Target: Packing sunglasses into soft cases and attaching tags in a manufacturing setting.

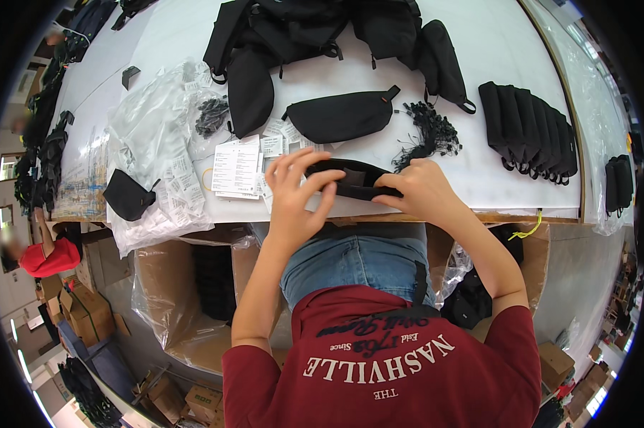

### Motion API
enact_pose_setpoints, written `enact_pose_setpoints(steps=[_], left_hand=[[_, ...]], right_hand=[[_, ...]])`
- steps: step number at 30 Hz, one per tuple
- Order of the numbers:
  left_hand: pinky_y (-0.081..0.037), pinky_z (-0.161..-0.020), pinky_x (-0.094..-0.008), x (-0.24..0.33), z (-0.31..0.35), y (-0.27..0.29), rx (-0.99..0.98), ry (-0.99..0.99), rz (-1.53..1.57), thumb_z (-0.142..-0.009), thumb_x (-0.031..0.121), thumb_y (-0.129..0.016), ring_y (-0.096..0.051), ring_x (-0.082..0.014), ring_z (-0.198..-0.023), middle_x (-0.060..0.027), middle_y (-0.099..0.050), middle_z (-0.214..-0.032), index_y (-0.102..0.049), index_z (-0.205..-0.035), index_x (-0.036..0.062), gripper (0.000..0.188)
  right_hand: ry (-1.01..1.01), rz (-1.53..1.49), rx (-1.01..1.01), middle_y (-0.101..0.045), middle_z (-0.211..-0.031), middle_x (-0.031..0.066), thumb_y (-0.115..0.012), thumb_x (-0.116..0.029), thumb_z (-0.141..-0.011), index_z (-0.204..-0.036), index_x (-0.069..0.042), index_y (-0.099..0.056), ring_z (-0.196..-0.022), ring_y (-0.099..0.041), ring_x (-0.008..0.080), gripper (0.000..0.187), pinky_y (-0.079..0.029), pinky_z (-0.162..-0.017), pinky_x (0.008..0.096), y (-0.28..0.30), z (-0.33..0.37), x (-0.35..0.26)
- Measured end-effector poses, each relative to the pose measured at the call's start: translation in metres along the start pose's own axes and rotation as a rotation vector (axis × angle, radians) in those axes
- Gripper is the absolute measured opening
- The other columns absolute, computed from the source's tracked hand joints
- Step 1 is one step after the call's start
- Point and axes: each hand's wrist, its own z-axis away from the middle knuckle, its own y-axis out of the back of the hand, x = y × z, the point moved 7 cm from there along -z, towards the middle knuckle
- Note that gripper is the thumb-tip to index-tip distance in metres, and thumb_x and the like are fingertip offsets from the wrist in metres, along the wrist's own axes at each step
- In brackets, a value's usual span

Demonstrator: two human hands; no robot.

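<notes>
We held a black pouch (354,180) at the bench (478,178) edge: left hand (297,196) pinching its near end, right hand (421,189) clamped on the other, keeping it stretched flat beside paper tags (236,167).

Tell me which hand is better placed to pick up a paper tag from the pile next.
Left, probably. The left hand sits right beside the paper tags, its fingers only lightly on the black pouch. The right hand grips the pouch's far end, away from the tags.
</notes>
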Motion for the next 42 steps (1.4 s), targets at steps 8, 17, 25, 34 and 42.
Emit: enact_pose_setpoints(steps=[8, 17, 25, 34, 42], left_hand=[[-0.035, -0.095, -0.0334, -0.039, 0.074, -0.023, 0.484, 0.58, 0.703, -0.08, 0.004, -0.066, -0.047, -0.0197, -0.104, -0.0082, -0.045, -0.112, -0.04, -0.121, 0.0025, 0.048], [-0.045, -0.095, -0.0383, -0.02, 0.067, -0.06, 0.219, 0.892, 1.643, -0.082, 0.03, -0.067, -0.057, -0.0248, -0.106, -0.0103, -0.06, -0.112, -0.052, -0.12, 0.0038, 0.048], [-0.048, -0.091, -0.0365, -0.024, 0.064, -0.051, 0.439, 0.946, 1.768, -0.087, 0.024, -0.063, -0.061, -0.0224, -0.097, -0.0094, -0.064, -0.103, -0.058, -0.111, 0.0031, 0.032], [-0.054, -0.08, -0.033, -0.008, 0.054, -0.041, 0.248, 0.999, 1.561, -0.078, 0.008, -0.069, -0.063, -0.0212, -0.094, -0.0103, -0.062, -0.104, -0.051, -0.12, 0.0002, 0.046], [-0.053, -0.076, -0.0291, 0.013, 0.05, -0.053, -0.152, 0.984, 1.481, -0.073, 0.008, -0.073, -0.063, -0.0178, -0.088, -0.0101, -0.063, -0.101, -0.055, -0.114, -0.0018, 0.046]], right_hand=[[-0.004, -0.173, 0.261, -0.046, -0.046, 0.0017, -0.08, -0.021, -0.067, -0.078, -0.01, -0.069, -0.044, -0.043, 0.0182, 0.019, -0.034, -0.049, 0.0301, 0.025, -0.002, -0.018], [-0.323, -0.815, 0.438, -0.044, -0.05, -0.0041, -0.066, -0.011, -0.086, -0.08, -0.004, -0.069, -0.047, -0.03, 0.0032, 0.01, -0.021, -0.045, 0.0224, 0.024, 0.001, -0.033], [-0.672, -1.106, 0.619, -0.036, -0.057, -0.0117, -0.05, -0.016, -0.098, -0.086, -0.003, -0.064, -0.05, -0.024, -0.0035, 0.023, -0.015, -0.046, 0.0186, 0.0, 0.03, -0.026], [-0.306, -0.992, 0.421, -0.061, -0.091, 0.0092, -0.057, -0.015, -0.091, -0.102, 0.003, -0.064, -0.084, -0.056, 0.0156, 0.022, -0.042, -0.076, 0.0264, 0.016, 0.014, -0.02], [-0.335, -0.801, 0.709, -0.062, -0.099, 0.0077, -0.065, -0.001, -0.083, -0.102, 0.005, -0.064, -0.089, -0.055, 0.015, 0.02, -0.042, -0.082, 0.0259, 0.049, 0.006, -0.01]])
